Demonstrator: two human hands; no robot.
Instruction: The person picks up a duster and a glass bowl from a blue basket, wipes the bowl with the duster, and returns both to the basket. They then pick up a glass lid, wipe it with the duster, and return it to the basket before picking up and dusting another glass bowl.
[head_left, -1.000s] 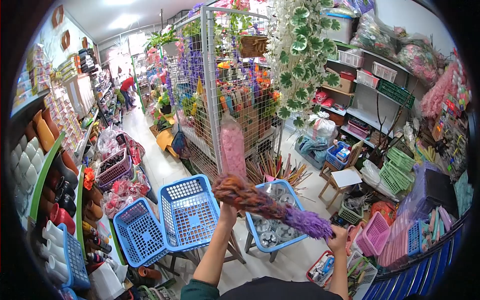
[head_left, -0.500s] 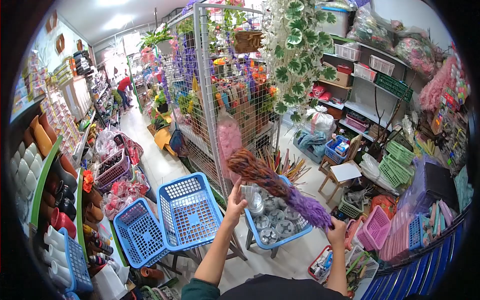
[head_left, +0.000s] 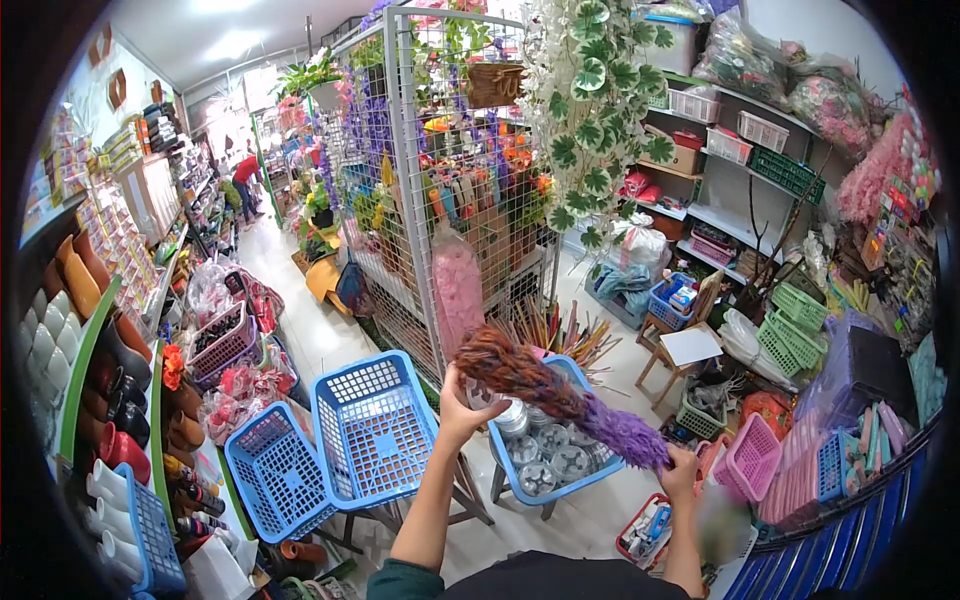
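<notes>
A long fluffy bundle (head_left: 575, 400), rust-brown at one end and purple at the other, slants across the front of me. My right hand (head_left: 681, 473) is closed round its narrow purple end. At the brown end, my left hand (head_left: 465, 408) has its thumb spread from the fingers, the fingertips right at the bundle's edge. Below the bundle stands a blue basket (head_left: 535, 496) of clear plastic cups (head_left: 553, 440). A blurred greenish shape (head_left: 722, 527) shows beside my right forearm.
Two blue baskets (head_left: 325, 425) (head_left: 275, 520) stand on stools to the left. A wire-mesh rack (head_left: 408, 150) rises ahead, with a bag of pink material (head_left: 458, 285) against it. Pink (head_left: 748, 455) and green baskets (head_left: 795, 340) sit at right. Vases (head_left: 128, 385) line the left shelves.
The bundle's brown end has dipped slightly. My left hand has moved a little left with the thumb spread wider. A blurred greenish shape has appeared beside my right forearm.
</notes>
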